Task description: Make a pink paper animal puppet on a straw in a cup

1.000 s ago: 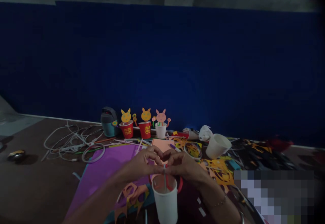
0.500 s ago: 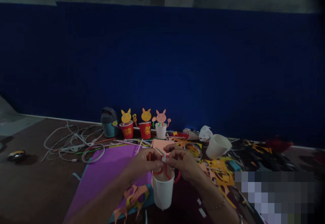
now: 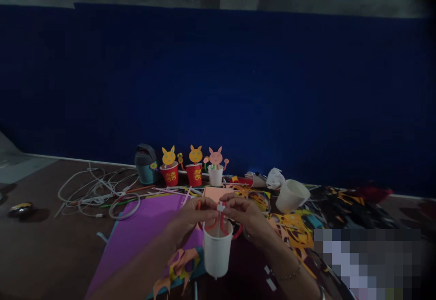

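Note:
In the middle stands a white paper cup (image 3: pixel 217 255), with red-orange pipe cleaners (image 3: pixel 223 224) bent over its rim on both sides and a thin upright stem inside. At the top of the stem is a small white piece (image 3: pixel 221 206), which looks like tape or foam. My left hand (image 3: pixel 194 216) is closed, its thumb and fingers pinching the piece's left side. From the right, my right hand (image 3: pixel 245 213) pinches the same piece, fingertips close to the left ones. What the curled fingers cover is hidden.
Behind stand two red cups (image 3: pixel 195 175) and a small white cup (image 3: pixel 215 175) with paper animal heads. Purple paper (image 3: pixel 150 232) and white cables (image 3: pixel 91 191) lie left. A tilted white cup (image 3: pixel 293 196) and yellow paper scraps (image 3: pixel 294 227) are right; a blue kettle-like container (image 3: pixel 146 164) stands back left.
A pale pointed strip that stuck up between my fingers no longer shows. The white piece now sits more visibly between both hands' fingertips. The cup has shifted slightly left.

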The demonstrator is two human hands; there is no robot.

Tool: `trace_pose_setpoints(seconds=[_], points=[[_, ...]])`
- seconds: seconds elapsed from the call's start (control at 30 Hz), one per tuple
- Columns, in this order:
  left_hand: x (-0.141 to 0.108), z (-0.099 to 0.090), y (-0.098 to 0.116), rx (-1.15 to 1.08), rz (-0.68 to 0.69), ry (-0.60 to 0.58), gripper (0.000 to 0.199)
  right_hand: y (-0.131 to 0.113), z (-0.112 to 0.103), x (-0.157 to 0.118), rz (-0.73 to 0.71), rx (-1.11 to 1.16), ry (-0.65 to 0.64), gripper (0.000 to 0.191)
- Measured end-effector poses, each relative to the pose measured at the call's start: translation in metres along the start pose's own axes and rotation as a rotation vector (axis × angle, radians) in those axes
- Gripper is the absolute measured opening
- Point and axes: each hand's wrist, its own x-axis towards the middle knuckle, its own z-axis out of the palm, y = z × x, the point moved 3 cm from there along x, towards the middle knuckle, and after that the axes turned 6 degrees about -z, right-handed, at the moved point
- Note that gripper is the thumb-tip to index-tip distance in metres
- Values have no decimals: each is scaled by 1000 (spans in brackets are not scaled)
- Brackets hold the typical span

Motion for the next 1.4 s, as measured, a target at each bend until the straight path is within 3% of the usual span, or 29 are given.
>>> trace_pose_setpoints(seconds=[0.1, 0.17, 0.3, 0.4, 0.47, 0.63, 0.73, 0.87, 1.13, 1.4], points=[[0, 0, -1, -125, 5, 4, 54, 1, -1, 1, -7, 29, 10, 21], [1, -1, -3, -84, 17, 5, 48, 2, -3, 3, -18, 5, 13, 22], [3, -5, -4, 273, 99, 177, 18, -1, -6, 4, -105, -295, 36, 22], [-2, -3, 5, 542, 273, 390, 9, -13, -4, -1, -353, -649, 167, 9], [-8, 2, 11, 646, 358, 469, 7, -18, 2, -7, -489, -805, 207, 6], [-20, 14, 18, 960, 559, 604, 6, -17, 15, -16, -533, -1031, 160, 10], [-23, 18, 16, 1092, 671, 626, 10, -15, 18, -17, -531, -1083, 167, 11], [-26, 23, 15, 1163, 723, 636, 11, -15, 21, -17, -520, -1116, 165, 12], [-27, 26, 13, 1211, 691, 641, 13, -15, 24, -19, -520, -1166, 110, 13], [-23, 22, 5, 1206, 694, 635, 13, -10, 28, -19, -505, -1198, 140, 15]])
